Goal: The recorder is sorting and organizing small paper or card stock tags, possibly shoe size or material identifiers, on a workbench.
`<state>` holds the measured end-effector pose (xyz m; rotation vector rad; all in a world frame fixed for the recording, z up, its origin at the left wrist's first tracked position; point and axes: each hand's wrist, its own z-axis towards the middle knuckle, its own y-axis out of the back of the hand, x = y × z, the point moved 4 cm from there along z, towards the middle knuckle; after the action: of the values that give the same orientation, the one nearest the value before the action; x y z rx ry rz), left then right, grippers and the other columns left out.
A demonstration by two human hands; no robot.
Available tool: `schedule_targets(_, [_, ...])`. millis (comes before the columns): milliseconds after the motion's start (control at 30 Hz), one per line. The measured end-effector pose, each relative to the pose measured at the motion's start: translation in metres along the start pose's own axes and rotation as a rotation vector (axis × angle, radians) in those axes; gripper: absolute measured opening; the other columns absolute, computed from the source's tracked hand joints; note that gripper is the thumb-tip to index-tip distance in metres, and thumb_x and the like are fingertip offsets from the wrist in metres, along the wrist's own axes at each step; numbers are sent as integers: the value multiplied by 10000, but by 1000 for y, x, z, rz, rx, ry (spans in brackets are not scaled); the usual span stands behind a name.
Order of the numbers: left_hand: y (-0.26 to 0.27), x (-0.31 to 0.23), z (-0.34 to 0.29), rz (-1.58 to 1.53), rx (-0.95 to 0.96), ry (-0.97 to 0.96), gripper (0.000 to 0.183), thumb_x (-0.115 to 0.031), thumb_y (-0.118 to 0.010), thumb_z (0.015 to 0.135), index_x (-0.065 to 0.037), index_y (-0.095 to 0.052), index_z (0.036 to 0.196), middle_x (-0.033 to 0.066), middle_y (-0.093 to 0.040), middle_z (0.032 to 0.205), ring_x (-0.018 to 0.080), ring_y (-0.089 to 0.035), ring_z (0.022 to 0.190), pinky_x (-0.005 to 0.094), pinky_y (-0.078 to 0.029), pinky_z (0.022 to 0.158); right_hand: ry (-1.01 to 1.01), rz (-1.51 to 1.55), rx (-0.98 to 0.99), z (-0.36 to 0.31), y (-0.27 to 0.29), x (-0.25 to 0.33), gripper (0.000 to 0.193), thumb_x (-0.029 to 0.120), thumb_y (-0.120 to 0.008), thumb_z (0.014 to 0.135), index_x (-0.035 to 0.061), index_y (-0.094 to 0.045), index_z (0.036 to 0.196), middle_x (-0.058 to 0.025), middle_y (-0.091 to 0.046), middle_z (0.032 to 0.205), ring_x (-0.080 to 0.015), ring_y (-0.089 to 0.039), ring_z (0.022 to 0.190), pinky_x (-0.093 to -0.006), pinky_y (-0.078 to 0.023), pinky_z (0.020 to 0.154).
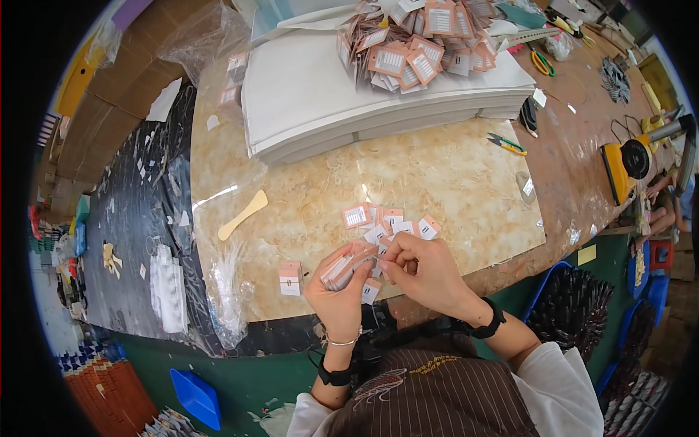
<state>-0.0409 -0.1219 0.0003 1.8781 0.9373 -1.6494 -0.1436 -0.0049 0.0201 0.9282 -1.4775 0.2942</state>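
In the head view, the person's left hand (336,291) is closed around a small stack of tags (344,266), holding it just above the near edge of the counter (451,175). The right hand (422,268) meets it from the right, its fingertips (386,256) pinched together at the top end of that stack, so both hands touch the same bundle. Just beyond the hands, a loose cluster of pink-and-white tags (386,222) lies flat on the marbled counter top. To the left of the left hand a small box (290,279) stands by itself, and farther left a pale wooden stick (242,215) lies at a slant. A clear plastic bag (229,291) hangs over the counter's left edge. At the far side, a thick pile of white sheets (364,95) carries a big heap of tags (422,40). A pair of green-handled snips (506,143) lies to the right, well apart from the hands.
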Motion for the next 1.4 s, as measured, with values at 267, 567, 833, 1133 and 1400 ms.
schedule_targets(267, [3,9,-1,370,34,-179,471,59,-734,751,13,-616,1204,98,-695,873,123,-654,801,240,-522,725,-18,317,79,8,-6,-6,88,53,-672,864,-12,-619,891,-98,-695,707,-99,-625,557,-216,-460,509])
schedule_targets(567, [8,23,8,331,211,-41,526,79,-729,732,18,-589,1235,118,-686,910,138,-659,808,269,-548,685,-185,554,233,49,5,-65,103,102,-614,913,10,-652,941,-69,-679,699,-74,-567,516,-214,-431,454])
schedule_targets(833, [29,72,21,21,167,320,512,97,-695,772,45,-525,1252,141,-646,1061,215,-684,841,328,-624,685,-45,99,-110,99,50,-82,69,92,-626,866,40,-670,876,-85,-674,694,-174,-624,571,-285,-479,526])
schedule_targets(1133, [57,57,24,-102,15,327,451,107,-612,833,57,-494,1266,159,-617,1132,234,-653,982,347,-617,772,349,-671,50,77,84,-102,103,79,-673,771,88,-661,873,-68,-596,839,-264,-625,728,-361,-492,653])
schedule_targets(1400, [32,35,15,-76,63,205,450,101,-647,811,68,-515,1239,165,-635,1084,230,-658,947,344,-621,764,404,-579,-137,51,75,-70,85,79,-651,816,73,-594,879,-79,-592,825,-271,-631,686,-361,-498,605])
